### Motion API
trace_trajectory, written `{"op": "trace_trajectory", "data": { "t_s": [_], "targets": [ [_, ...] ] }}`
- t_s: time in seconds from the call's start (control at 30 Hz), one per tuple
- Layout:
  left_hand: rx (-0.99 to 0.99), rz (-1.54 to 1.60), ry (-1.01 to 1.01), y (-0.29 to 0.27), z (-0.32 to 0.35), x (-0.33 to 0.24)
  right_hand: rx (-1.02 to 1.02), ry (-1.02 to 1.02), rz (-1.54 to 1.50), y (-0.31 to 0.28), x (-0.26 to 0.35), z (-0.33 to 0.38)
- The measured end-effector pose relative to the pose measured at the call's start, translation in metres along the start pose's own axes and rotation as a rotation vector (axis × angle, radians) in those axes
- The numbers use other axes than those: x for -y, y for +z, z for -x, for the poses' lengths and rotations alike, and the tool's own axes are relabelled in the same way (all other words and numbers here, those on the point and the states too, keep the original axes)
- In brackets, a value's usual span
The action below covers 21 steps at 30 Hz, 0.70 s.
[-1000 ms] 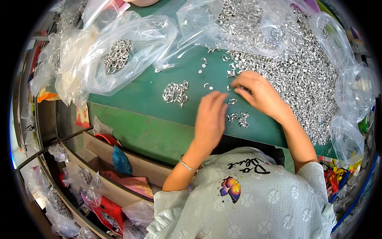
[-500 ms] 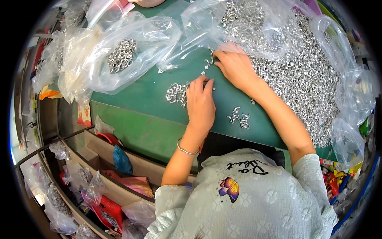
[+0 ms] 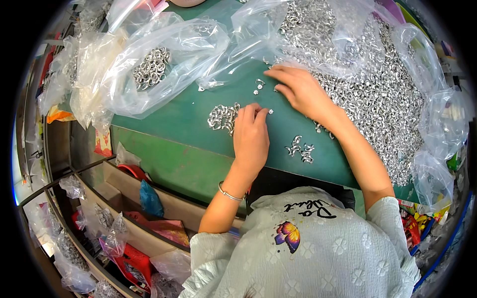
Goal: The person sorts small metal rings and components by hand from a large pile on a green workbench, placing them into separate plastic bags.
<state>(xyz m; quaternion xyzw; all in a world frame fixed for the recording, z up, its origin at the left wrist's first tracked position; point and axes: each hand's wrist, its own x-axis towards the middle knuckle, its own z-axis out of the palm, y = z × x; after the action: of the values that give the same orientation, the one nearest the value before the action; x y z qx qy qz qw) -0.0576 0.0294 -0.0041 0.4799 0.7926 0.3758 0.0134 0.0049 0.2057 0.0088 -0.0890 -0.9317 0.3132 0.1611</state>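
Observation:
My left hand (image 3: 251,136) rests on the green tabletop (image 3: 174,129) with its fingers curled down and close together; anything under the fingertips is hidden. Just left of it lies a small heap of silvery metal rings (image 3: 222,118). A tiny bright piece (image 3: 271,111) sits beside its index finger. Farther right, my right hand (image 3: 304,94) is open, fingers stretched leftward and thumb apart, at the edge of a large pile of silvery rings (image 3: 377,109). A few loose small pieces (image 3: 258,87) lie between the hands, and a small cluster of rings (image 3: 300,150) sits nearer me.
A clear plastic bag (image 3: 189,54) holding more rings (image 3: 151,68) lies at the back left. Another clear plastic sheet (image 3: 343,44) partly covers the large pile. Below the table at left stand compartments (image 3: 119,186) with bagged parts and a red container (image 3: 136,263).
My right hand has drawn back slightly toward me and to the right. My left hand has shifted a little toward me, and its fingers are more curled.

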Motion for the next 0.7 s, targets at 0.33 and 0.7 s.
{"op": "trace_trajectory", "data": {
  "t_s": [0.33,0.7],
  "targets": [
    [-0.111,0.376,-0.303,-0.01,0.004,0.002,0.064,-0.198,0.37,0.022,0.017,-0.016],
    [-0.078,1.29,-0.786,-0.038,0.014,0.004,0.049,-0.195,0.257,0.029,0.012,-0.009]
  ]
}}
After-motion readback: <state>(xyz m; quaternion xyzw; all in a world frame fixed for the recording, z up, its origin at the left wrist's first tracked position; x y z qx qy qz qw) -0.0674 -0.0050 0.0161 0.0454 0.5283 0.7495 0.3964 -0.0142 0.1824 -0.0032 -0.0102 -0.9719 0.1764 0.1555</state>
